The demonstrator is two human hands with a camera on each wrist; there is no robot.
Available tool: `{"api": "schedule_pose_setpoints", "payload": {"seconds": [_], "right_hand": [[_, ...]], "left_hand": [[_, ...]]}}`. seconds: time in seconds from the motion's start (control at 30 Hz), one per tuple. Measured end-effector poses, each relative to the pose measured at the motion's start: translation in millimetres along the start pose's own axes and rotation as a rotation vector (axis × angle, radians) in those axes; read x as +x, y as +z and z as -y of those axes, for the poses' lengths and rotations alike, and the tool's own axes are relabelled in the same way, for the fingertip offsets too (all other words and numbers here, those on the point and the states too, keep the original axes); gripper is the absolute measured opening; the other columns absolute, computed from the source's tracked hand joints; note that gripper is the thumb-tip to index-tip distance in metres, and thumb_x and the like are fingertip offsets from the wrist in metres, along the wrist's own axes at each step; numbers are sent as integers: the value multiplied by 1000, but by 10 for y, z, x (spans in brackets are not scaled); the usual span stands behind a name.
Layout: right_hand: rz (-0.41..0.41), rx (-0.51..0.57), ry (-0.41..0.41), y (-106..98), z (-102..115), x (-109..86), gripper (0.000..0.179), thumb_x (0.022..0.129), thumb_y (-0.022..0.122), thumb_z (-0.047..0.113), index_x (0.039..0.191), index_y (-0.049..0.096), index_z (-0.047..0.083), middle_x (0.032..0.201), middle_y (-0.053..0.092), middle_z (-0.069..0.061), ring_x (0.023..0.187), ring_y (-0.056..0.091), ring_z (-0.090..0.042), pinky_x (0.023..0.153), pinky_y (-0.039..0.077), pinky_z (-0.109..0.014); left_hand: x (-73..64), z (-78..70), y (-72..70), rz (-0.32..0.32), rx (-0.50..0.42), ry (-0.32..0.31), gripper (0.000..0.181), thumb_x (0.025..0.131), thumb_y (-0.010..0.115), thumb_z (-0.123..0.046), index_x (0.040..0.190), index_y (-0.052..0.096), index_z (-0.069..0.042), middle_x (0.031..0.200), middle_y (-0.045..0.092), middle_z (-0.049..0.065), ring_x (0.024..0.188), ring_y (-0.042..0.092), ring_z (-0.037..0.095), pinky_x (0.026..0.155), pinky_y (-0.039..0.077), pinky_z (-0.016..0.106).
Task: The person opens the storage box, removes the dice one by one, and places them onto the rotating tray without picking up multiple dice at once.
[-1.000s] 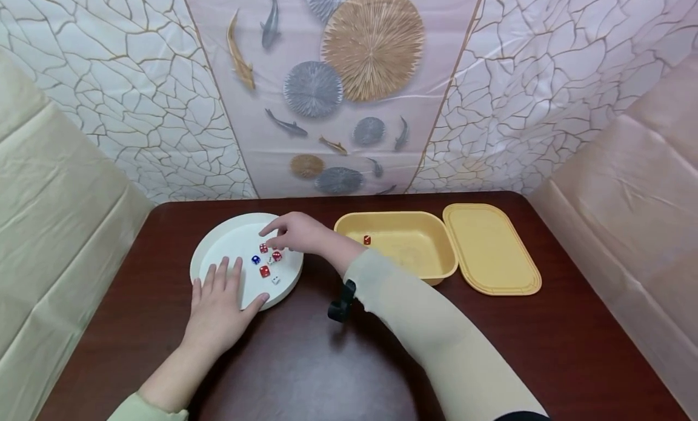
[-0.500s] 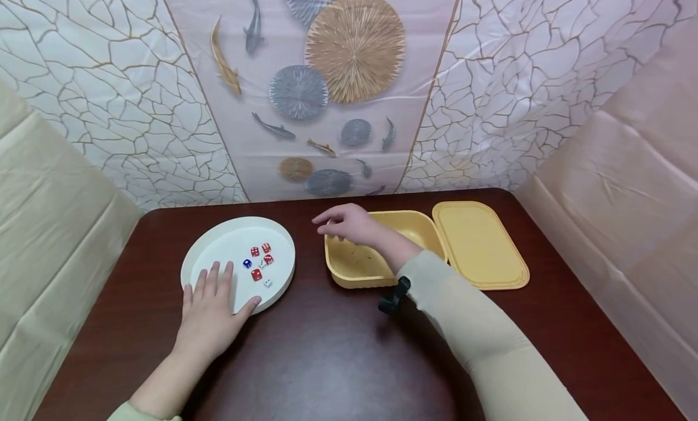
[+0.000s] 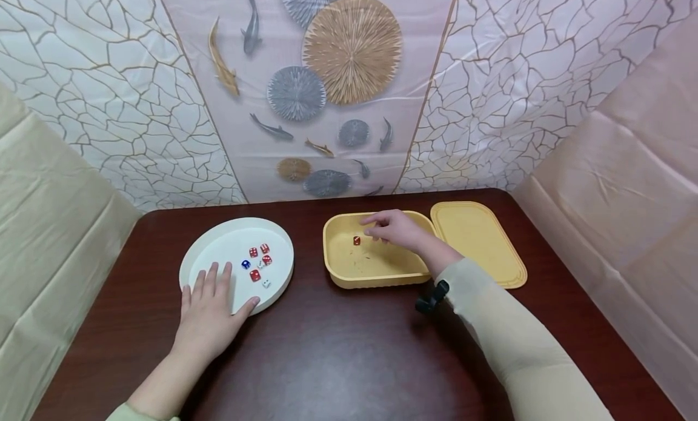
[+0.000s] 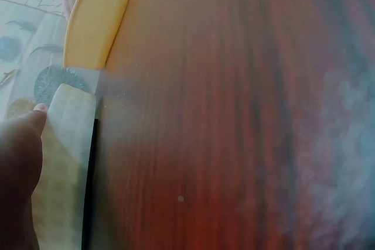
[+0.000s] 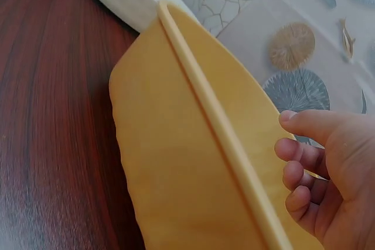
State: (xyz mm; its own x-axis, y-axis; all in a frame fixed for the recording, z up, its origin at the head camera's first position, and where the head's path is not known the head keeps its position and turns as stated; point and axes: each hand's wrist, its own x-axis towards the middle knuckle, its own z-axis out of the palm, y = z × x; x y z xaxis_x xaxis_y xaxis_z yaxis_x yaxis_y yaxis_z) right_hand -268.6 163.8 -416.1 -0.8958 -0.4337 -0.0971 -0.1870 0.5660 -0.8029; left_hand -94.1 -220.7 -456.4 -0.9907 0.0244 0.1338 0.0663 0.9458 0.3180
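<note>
My left hand (image 3: 206, 318) rests over the near left rim of the round white tray (image 3: 199, 249), fingers spread. In the left wrist view its thumb lies along the tray's pale outer wall (image 4: 67, 162). On the tray sit several red dice, a blue die (image 3: 246, 264) and white dice, one being a white die (image 3: 266, 283). My right hand (image 3: 400, 228) hovers over the yellow box (image 3: 376, 280), fingers loosely bent. The right wrist view shows nothing between thumb and fingers. A red die (image 3: 357, 240) lies in the box, left of this hand.
A flat yellow lid (image 3: 480, 239) lies right of the box on the dark wooden table (image 3: 327, 354). Patterned cloth (image 3: 349, 148) stands behind the table, with pale padded panels (image 3: 60, 239) at the sides. A black band (image 3: 432, 297) hangs at the right wrist.
My right hand has moved right, from over the dice on the tray to over the yellow box. The left hand has stayed on the tray while the head view shifted slightly.
</note>
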Motion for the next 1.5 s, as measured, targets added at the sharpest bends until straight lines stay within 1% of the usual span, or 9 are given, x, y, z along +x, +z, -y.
{"api": "schedule_pose_setpoints", "payload": {"seconds": [0.2,0.5,0.57,0.67,0.73,0.83,0.97,1.27,1.5], "right_hand": [[-2,-44,28,2,-47,10,33,95,69,22,126,69,10,82,67,-12,76,62,-39,57,46,-28],[32,-291,18,115,35,85,32,93,70,19,124,70,11,96,71,-5,79,64,-18,70,51,-31],[35,-358,3,140,41,110,30,93,69,19,122,71,11,103,72,-5,85,64,-17,77,51,-33],[37,-435,-1,173,22,150,30,92,68,21,121,72,14,122,69,-4,103,63,-18,93,48,-36],[40,-460,-5,189,4,175,31,92,68,20,121,72,14,128,66,-4,115,60,-19,101,45,-37],[53,-495,-9,209,-10,199,32,91,69,22,122,72,14,128,66,-3,121,59,-22,104,43,-37],[68,-551,-28,227,10,205,30,91,70,23,120,72,14,125,68,-3,119,60,-24,104,43,-38],[71,-599,-44,253,33,209,26,91,69,20,116,74,15,121,70,-1,112,63,-23,100,46,-38],[48,-502,-19,238,39,199,26,93,68,19,118,74,14,123,69,-4,114,62,-22,101,45,-38]], "left_hand": [[5,2,16,-2,-3,-2,97,91,46,-72,156,22,-4,156,21,30,142,16,52,112,5,70],[-21,28,34,-7,-11,-10,95,92,49,-69,156,22,-4,157,21,30,142,16,52,111,5,71],[-23,29,32,-7,-11,-11,95,92,50,-68,156,22,-4,157,21,30,142,15,52,112,5,70],[-22,24,26,-4,-12,-11,96,92,48,-70,156,22,-4,157,20,30,142,15,52,112,4,70],[-19,20,22,-5,-11,-10,96,92,48,-70,156,22,-4,157,21,30,143,15,52,112,4,70],[-15,15,19,-8,-7,-6,96,92,48,-70,156,23,-4,157,21,30,142,16,52,112,5,70],[-12,10,15,-6,-7,-4,96,91,48,-71,156,23,-3,157,21,30,143,16,52,112,4,70],[-2,6,4,-11,-10,-2,96,91,49,-69,156,23,-4,157,21,30,143,15,52,112,4,69],[7,6,-1,-11,-9,-1,95,92,51,-68,156,24,-3,156,22,31,142,16,53,112,4,69]]}}
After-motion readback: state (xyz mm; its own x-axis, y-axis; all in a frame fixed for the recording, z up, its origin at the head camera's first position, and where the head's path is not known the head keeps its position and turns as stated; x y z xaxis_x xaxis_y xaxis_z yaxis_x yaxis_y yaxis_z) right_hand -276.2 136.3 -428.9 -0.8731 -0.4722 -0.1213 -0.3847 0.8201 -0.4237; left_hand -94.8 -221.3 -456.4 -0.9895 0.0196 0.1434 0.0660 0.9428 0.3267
